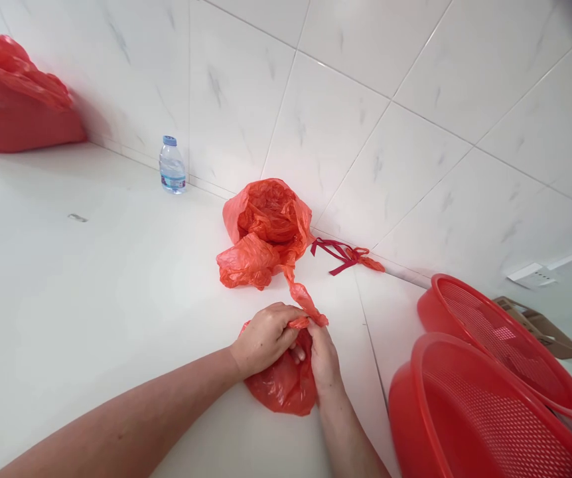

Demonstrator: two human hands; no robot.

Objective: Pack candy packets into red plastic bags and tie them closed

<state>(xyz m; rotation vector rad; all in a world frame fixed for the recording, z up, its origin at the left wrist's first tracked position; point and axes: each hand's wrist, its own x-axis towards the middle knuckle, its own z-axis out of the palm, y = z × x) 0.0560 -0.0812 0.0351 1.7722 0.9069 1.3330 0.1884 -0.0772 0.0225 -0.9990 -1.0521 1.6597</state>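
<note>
Low in the middle of the head view, a red plastic bag [282,388] lies on the white table. My left hand [269,338] is closed on its gathered top from the left. From the right, my right hand [322,355] pinches the same twisted plastic, its fingers partly hidden behind the left hand. A twisted strip of red plastic sticks up beyond my fingers toward another red plastic bag [271,212], which sits crumpled and open-mouthed against the wall. What the held bag contains cannot be made out.
A water bottle [172,166] stands by the tiled wall, with a full red bag [22,109] at far left. Dark red ribbon [338,252] lies along the wall. Two red baskets [428,398] and a cardboard box [539,328] are at right. A small scrap [77,218] lies left.
</note>
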